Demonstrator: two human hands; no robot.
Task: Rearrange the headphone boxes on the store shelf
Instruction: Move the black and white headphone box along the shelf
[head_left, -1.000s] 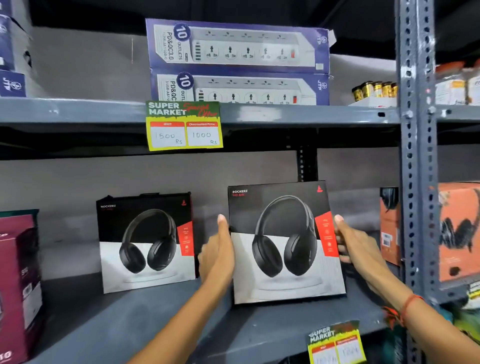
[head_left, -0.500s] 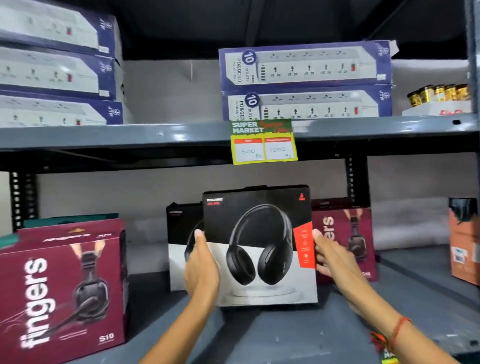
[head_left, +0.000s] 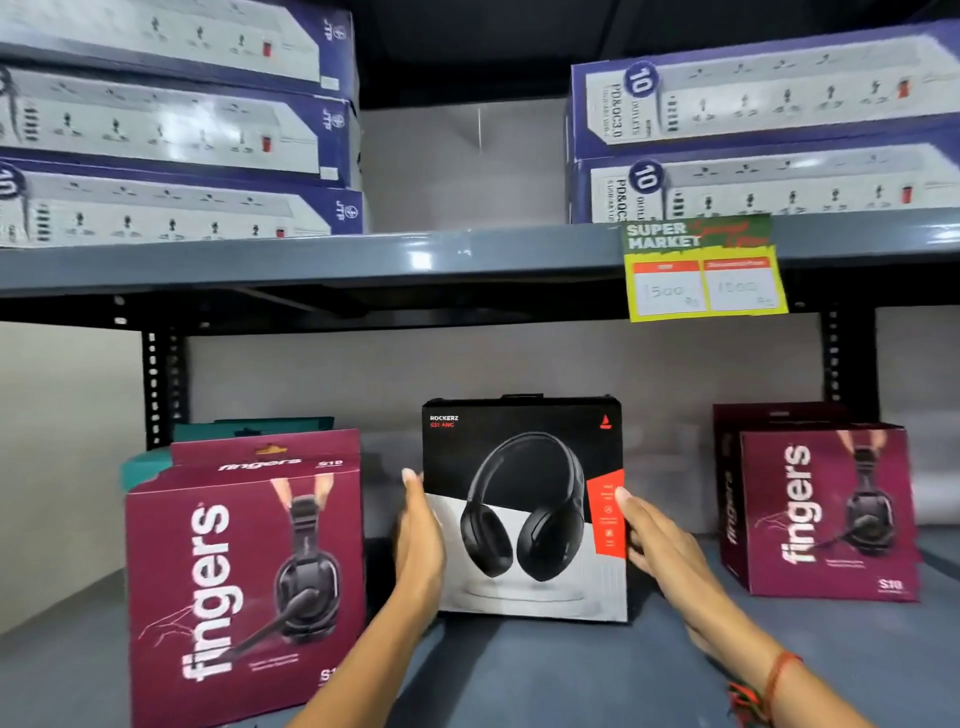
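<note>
Since half a second ago the view has swung left, so the black headphone box (head_left: 524, 506) now sits at the middle of the picture, fully covering the second black box that showed behind its left edge, and the yellow price tag (head_left: 704, 267) has slid to the upper right. The black headphone box is a flat, square carton with smooth printed card, black above and pale grey below, a red tab on its right edge and a picture of over-ear headphones. It stands upright on the grey metal lower shelf (head_left: 519, 670), between two maroon boxes. The left hand (head_left: 418, 540) lies flat against the box's left edge, fingers straight and together. The right hand (head_left: 657, 540) presses the right edge with its fingers extended, a red thread around the wrist. Both hands clasp the box from the sides.

The left maroon box (head_left: 244, 577) is a glossy carton with white "fingers" lettering and a headset picture; a teal box (head_left: 249, 428) peeks out behind it. The right maroon box (head_left: 826, 512) has the same print, and another maroon carton stands just behind it. That makes three maroon cartons in view and one teal.

On the upper shelf (head_left: 363, 260), long blue-and-white power strip boxes lie stacked: three in the left stack (head_left: 171, 130), two in the right stack (head_left: 769, 130). Black perforated uprights stand behind the lower shelf.
</note>
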